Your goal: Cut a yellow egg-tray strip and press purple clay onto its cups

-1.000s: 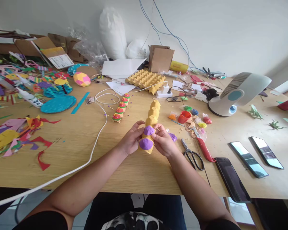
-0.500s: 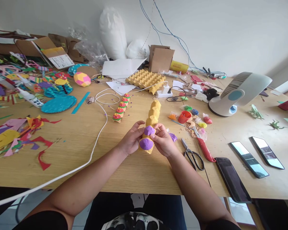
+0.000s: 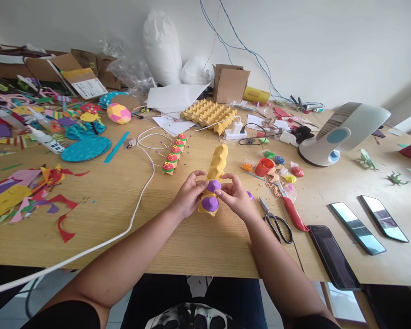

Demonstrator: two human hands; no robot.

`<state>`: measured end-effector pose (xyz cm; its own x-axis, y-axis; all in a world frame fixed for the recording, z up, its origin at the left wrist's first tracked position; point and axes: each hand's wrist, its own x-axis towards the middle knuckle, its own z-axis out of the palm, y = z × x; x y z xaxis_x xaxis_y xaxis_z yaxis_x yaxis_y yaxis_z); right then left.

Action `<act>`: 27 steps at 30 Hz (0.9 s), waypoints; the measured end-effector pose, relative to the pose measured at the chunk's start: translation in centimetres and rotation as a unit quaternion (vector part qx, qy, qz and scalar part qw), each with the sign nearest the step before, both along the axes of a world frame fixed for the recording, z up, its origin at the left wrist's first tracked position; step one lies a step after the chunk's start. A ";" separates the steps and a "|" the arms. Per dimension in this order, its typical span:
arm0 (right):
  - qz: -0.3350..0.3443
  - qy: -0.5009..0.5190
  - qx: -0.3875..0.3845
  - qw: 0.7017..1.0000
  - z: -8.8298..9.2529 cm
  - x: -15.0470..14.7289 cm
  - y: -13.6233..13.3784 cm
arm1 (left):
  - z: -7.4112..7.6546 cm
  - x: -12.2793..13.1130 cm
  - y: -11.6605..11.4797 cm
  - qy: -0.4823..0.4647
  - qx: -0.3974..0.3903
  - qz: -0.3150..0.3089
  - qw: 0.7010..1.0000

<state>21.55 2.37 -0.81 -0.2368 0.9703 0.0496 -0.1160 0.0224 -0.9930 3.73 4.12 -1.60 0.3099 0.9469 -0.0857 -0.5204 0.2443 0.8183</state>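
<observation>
Between my hands is a strip cut from a yellow egg carton point(image 3: 218, 162), its bumps in a row pointing away from me. Purple clay point(image 3: 210, 204) covers the nearest bump, and a second purple piece point(image 3: 214, 185) caps the bump behind it. My left hand point(image 3: 190, 194) grips the strip's left side, thumb by the second cap. From the right, my right hand point(image 3: 235, 196) holds it with the thumb against that same cap. Partly hidden behind my right hand lies a bit of purple clay point(image 3: 250, 195). A decorated red and green carton strip point(image 3: 173, 157) stands farther back.
Scissors point(image 3: 276, 219), a red-handled knife point(image 3: 293, 212) and a phone point(image 3: 332, 256) lie to the right. Clay packets surround a red cup point(image 3: 264, 167). A white fan point(image 3: 339, 135) stands beyond. A white cable point(image 3: 137, 205) crosses the left side, near paper scraps point(image 3: 23, 189).
The strip's near end has tipped slightly, and my right hand has shifted a little to the right. Both hands still hold the strip around the second purple cap.
</observation>
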 end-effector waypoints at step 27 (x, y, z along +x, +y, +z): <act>0.061 0.041 -0.059 0.996 -0.3 0.9 0.5 | -0.1 0.0 0.2 -0.016 -0.023 -0.003 1.000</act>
